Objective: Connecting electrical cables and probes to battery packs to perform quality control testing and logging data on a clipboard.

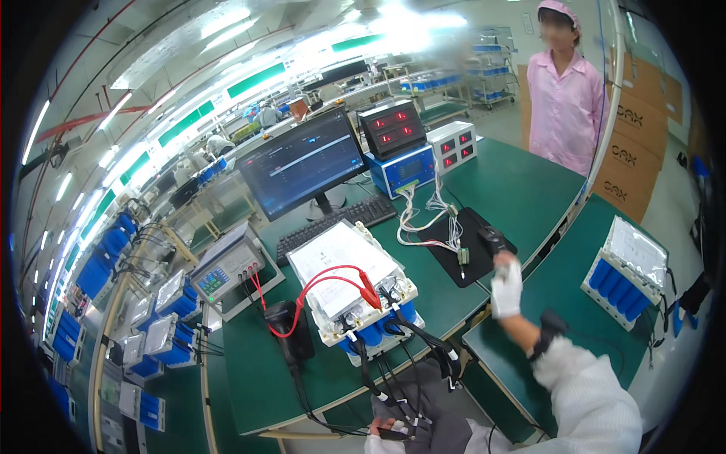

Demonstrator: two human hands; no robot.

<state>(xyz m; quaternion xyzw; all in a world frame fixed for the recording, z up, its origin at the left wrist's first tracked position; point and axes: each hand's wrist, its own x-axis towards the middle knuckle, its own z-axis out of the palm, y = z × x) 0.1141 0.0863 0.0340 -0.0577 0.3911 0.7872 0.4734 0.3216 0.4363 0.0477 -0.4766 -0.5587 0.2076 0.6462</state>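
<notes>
White sleeve (590, 386) of the right arm fills the lower right, with a dark band at the wrist. Grey cloth (446, 408) covers the lap. Left hand (382, 426): low, beside the loose ends of black cables (363, 359); fingertips bent, cannot tell whether they grip one.

Cables rise to a battery pack (370, 335) of blue cells between pale end plates, standing mid-bench directly before the person. Papers (340, 265) lie on its top. A red lead (310, 284) arches over them; a red clip (369, 291) sits near the front edge. Left of the pack: a black device (291, 329), kind unclear, on the green bench (249, 378).

Right hand (507, 291): white-gloved, extended, fingers reaching a dark mouse (491, 238) at the edge of a black pad (454, 265); cannot tell whether they are closed around it. Green connector (463, 256) on white wires (412, 216) rests on the pad. Second battery pack (616, 295) stands on the bench at right.

Beyond the first pack: bench meter (219, 284) at left, keyboard (374, 209), lit monitor (302, 163). Beside the monitor, a black display box (393, 129) sits on a blue unit (404, 170), a white display box (454, 147) adjacent.

Farther off, a person in pink (567, 106) stands near cardboard boxes (628, 159).
</notes>
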